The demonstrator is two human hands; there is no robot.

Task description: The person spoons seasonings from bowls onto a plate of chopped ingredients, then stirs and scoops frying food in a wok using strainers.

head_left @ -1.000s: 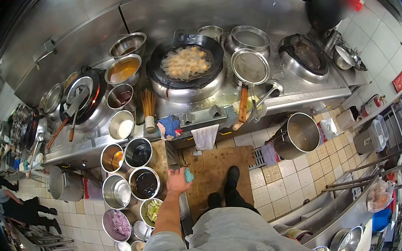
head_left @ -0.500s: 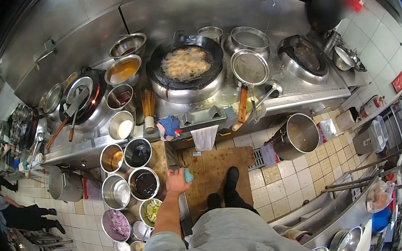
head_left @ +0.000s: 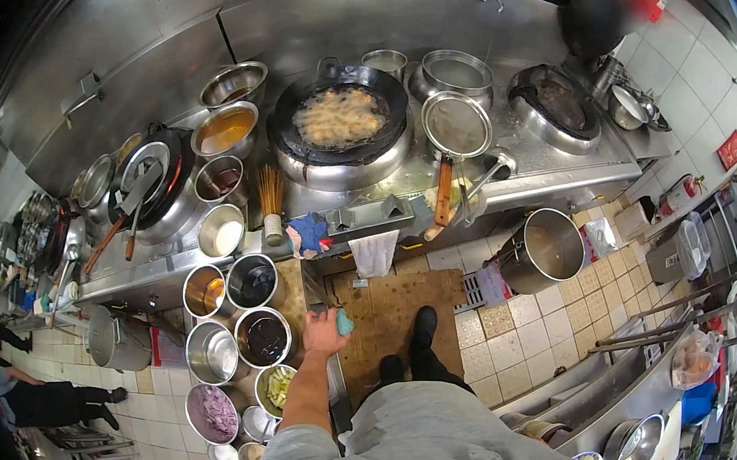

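My left hand is closed around a small teal bunched pad, perhaps a scourer or cloth. It rests by the edge of the side counter, close to a steel pot of dark sauce. Behind that sits another pot of dark liquid. A container of chopped green vegetables stands near my forearm. Ahead, pieces of food bubble in the oil of a large black wok. My right hand is out of view.
A wire strainer with a wooden handle and a ladle lie on the stove to the right. A bamboo brush stands by the front edge. A deep stockpot is low on the right. Another person is far left.
My left hand stays where it was, still closed on the teal pad. The other person at the far left has shifted, with the legs now farther right and lower.
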